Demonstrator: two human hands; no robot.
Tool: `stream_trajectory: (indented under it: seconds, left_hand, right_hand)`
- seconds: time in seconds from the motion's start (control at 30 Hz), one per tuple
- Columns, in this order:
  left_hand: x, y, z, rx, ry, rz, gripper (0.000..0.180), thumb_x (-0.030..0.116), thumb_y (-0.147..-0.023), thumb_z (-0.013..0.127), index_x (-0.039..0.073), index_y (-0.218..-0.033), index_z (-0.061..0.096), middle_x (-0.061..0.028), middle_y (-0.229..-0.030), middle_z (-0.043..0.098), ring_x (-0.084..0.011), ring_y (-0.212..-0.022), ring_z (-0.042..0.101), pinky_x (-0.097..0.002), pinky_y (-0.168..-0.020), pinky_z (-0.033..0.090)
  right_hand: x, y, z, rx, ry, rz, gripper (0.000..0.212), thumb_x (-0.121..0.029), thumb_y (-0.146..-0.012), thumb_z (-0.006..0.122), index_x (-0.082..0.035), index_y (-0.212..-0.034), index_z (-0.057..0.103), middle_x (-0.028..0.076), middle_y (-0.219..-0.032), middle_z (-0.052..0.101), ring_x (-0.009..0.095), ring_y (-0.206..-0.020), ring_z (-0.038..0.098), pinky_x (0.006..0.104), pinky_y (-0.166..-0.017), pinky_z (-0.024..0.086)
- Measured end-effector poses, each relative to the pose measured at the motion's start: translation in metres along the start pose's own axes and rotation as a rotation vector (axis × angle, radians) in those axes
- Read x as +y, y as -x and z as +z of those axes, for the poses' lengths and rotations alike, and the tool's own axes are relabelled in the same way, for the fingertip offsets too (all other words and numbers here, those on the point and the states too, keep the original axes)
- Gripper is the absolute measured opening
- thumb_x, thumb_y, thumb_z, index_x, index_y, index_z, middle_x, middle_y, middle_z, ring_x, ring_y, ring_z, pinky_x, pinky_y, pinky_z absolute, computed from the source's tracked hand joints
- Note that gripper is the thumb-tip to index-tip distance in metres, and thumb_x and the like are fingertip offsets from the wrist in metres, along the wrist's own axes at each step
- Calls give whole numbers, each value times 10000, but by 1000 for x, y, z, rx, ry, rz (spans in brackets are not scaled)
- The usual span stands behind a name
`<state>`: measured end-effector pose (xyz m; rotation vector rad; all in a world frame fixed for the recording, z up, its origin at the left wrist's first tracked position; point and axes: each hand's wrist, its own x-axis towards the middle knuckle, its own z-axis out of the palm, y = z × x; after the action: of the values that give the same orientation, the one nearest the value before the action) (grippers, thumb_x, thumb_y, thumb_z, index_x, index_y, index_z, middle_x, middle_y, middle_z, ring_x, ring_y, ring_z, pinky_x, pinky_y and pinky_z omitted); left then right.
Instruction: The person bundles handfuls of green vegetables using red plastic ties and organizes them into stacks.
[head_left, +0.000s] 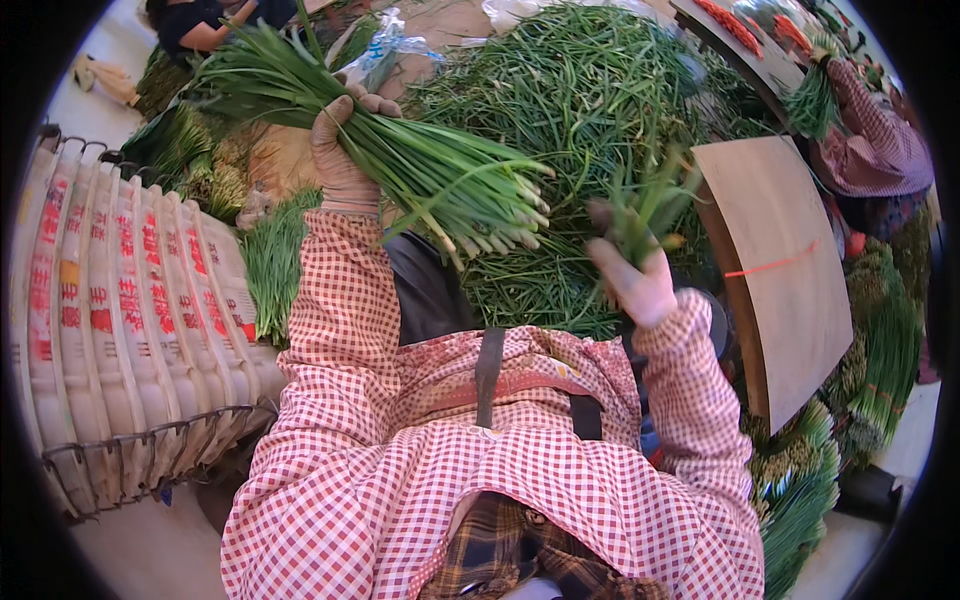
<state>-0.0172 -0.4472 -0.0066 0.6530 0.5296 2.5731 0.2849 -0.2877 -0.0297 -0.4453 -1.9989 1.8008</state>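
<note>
A big bunch of long green stalks is held up at the top left of the middle, above the person's lap. It is tilted, with its pale ends pointed down to the right and its leafy tips pointed up to the left. It is squeezed by the left grip, with the thumb and fingers wrapped around it.

A small bunch of green stalks is pinched by the right grip, to the right of the big bunch and apart from it. This part is blurred, so it cannot be told just how each finger is placed.

Under and behind both grips, a wide, messy heap of green stalks is spread out. Red and white checked sleeves are worn on both arms.

To the right, a brown board is seen, with a red string laid across it. Past it, more green bundles are piled up. To the left, a big pale basket is seen, edged with dark wire and marked in red. Beside it, a green bundle is laid.

At the top left, a person in dark clothes is partly seen. At the top right, another person in a checked top can be seen beside a green bunch.
</note>
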Motion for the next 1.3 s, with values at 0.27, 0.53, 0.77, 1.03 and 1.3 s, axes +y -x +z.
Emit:
stream_trajectory:
  seconds: [0.27,0.53,0.77,1.03,1.3]
  left_hand:
    - [-29,3,16,-37,33,-161,350,81,-828,666,54,-1152,538,-53,-914,615,-209,-799,637,-398,-779,538]
    - [21,-18,12,48,-245,-107,260,179,-796,709,34,-985,605,-87,-850,661,-227,-758,652,-393,-754,556]
    - [39,-32,10,6,-486,-199,331,110,-869,630,48,-1174,515,-80,-1004,574,-199,-925,564,-369,-909,451]
    - [-64,-14,43,-207,-386,-290,427,118,-873,651,67,-1254,468,-53,-1038,558,-187,-905,550,-372,-882,471]
    - [-157,-8,112,-135,-334,-395,499,117,-801,686,52,-1254,487,-63,-921,596,-180,-823,604,-383,-846,510]
  right_hand:
    - [-13,-68,28,-413,677,-319,289,-266,-921,616,-12,-1011,512,240,-820,619,445,-823,609,463,-679,493]
    - [63,-5,40,-477,552,-40,431,-159,-912,594,-54,-1316,483,205,-1180,595,362,-1045,613,385,-870,508]
    - [23,-16,-20,-724,931,326,647,-396,-830,654,-119,-1379,451,233,-1121,626,377,-1059,606,458,-902,482]
    - [38,14,-306,440,1357,336,647,-454,-873,596,-95,-1391,449,214,-1411,444,359,-1276,466,397,-1074,383]
    - [35,73,-356,198,1079,812,942,-509,-750,718,25,-1429,344,256,-1464,362,373,-1359,369,395,-1120,333]
